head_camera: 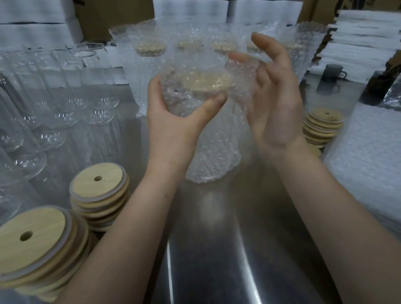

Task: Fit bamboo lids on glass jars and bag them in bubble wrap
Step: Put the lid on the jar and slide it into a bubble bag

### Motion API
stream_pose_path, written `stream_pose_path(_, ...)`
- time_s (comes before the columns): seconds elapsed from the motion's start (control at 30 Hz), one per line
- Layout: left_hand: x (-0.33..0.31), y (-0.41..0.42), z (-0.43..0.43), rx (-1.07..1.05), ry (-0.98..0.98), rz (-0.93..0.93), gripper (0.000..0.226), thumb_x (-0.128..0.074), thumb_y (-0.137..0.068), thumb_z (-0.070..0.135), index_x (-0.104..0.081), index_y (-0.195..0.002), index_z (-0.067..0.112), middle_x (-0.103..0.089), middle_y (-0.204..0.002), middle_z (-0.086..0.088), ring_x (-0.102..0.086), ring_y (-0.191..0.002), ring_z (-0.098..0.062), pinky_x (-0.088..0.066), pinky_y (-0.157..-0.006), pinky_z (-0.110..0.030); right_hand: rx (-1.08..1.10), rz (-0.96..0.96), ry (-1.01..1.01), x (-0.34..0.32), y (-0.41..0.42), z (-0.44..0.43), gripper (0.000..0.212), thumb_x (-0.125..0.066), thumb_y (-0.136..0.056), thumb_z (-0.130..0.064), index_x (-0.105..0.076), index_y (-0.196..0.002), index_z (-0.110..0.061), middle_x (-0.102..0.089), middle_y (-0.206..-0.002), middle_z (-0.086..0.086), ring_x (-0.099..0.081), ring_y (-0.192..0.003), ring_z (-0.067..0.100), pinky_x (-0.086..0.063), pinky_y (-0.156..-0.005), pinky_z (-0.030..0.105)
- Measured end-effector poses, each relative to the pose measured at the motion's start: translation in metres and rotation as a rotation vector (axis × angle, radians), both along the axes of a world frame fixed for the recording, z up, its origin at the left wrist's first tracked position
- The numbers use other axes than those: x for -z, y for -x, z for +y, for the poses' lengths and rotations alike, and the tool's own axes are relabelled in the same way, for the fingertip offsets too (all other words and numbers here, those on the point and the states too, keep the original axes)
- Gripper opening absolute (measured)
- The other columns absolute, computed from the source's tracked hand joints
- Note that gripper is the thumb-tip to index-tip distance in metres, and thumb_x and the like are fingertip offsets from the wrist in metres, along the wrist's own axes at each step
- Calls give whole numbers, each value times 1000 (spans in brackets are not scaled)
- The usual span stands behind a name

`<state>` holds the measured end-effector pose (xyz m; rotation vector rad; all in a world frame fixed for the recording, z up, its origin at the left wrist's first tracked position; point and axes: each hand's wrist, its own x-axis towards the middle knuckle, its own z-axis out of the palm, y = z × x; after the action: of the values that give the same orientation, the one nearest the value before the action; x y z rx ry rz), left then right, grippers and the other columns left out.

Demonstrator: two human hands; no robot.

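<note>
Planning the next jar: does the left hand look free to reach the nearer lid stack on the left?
Probably not yet: the left hand is gripping the bagged jar. The path to the lid stack itself looks unobstructed once it lets go.

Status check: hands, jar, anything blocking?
Left hand gripping bagged jar, bamboo lid on. Right hand open beside the bubble wrap. Nothing blocking; steel table bare below.

Jar point(207, 135) blurred through bubble wrap point(220, 159), left lid stack point(28, 248) cut by frame edge
</note>
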<state>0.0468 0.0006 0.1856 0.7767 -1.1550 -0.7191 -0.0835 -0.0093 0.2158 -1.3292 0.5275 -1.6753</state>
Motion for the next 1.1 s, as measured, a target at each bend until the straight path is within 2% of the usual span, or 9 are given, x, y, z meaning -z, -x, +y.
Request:
stream_pose_path(0.17, -4, -7, -2, -17, 45, 18, 40, -83, -73, 25, -58, -104, 28, -70, -98, 14, -67, -99, -4, -51, -84, -20, -53, -28, -79, 0, 7, -2, 54, -49, -75, -7, -48, -129, -14, -62, -119, 19, -64, -108, 29, -44, -104, 51)
stream_pose_path(0.3, -4, -9, -3, -19, 60, 57, 37, -81, -71, 31, -60, -101, 27, -69, -93, 14, -66, -94, -2, -51, -82, -19, 38, 127, -84, 2, 7, -7, 57, -54, -78, -12, -50, -135, -10, -66, -117, 7, -63, -113, 24, -48, -100, 40)
stream_pose_path(0.4, -5, -9, -2, 13, 80, 55, 38, -79, -68, 37, -60, -99, 27, -69, -90, 17, -66, -93, 0, -50, -82, -18, 119, 185, -76, 5, 5, -9, 39, -62, -85, -16, -62, -123, -6, -68, -106, 4, -65, -104, 22, -50, -95, 36)
stream_pose_path(0.53, -4, -12, -3, 93, 84, 50, 32, -74, -72, 37, -65, -100, 26, -72, -91, 15, -66, -94, -4, -50, -81, -20, 211, 115, -63, 9, 6, -12, 13, -64, -92, -3, -72, -97, -13, -71, -89, -2, -62, -91, 17, -52, -78, 27)
stream_pose_path(0.67, -1, -16, -6, 176, 54, 145, 19, -72, -76, 27, -73, -94, 21, -69, -97, -6, -65, -100, -25, -52, -93, -40, 262, 57, -33, 8, 6, -12, 13, -65, -91, -2, -73, -92, -13, -73, -85, -5, -62, -86, 15, -54, -71, 25)
stream_pose_path(0.73, -2, -16, -7, 148, 29, 161, 17, -73, -77, 25, -71, -90, 14, -62, -95, -16, -58, -94, -30, -47, -90, -45, 287, 46, -9, 7, 6, -10, 13, -65, -91, -2, -72, -92, -13, -73, -82, -7, -63, -81, 12, -53, -68, 24)
stream_pose_path(0.8, -4, -14, -6, 105, 20, 183, 10, -74, -79, 20, -73, -86, 14, -65, -91, -13, -60, -92, -27, -48, -89, -44, 309, 34, 19, 6, 5, -9, 13, -65, -90, 0, -72, -91, -12, -72, -77, -9, -64, -75, 6, -53, -68, 22)
stream_pose_path(0.97, -9, -15, -7, 65, 59, 253, 10, -72, -83, 3, -70, -84, 12, -73, -79, 7, -66, -83, -8, -51, -79, -22, 333, -5, 46, 4, 7, -6, 14, -66, -89, 2, -71, -88, -12, -71, -71, -9, -63, -69, 5, -52, -68, 23)
stream_pose_path(1.1, -13, -15, -5, 59, 64, 260, 15, -70, -84, -1, -67, -78, 13, -69, -72, 8, -63, -75, -6, -49, -73, -20, 321, -33, 32, 3, 8, -6, 13, -67, -88, 2, -70, -85, -10, -70, -67, -7, -62, -65, 7, -51, -68, 24)
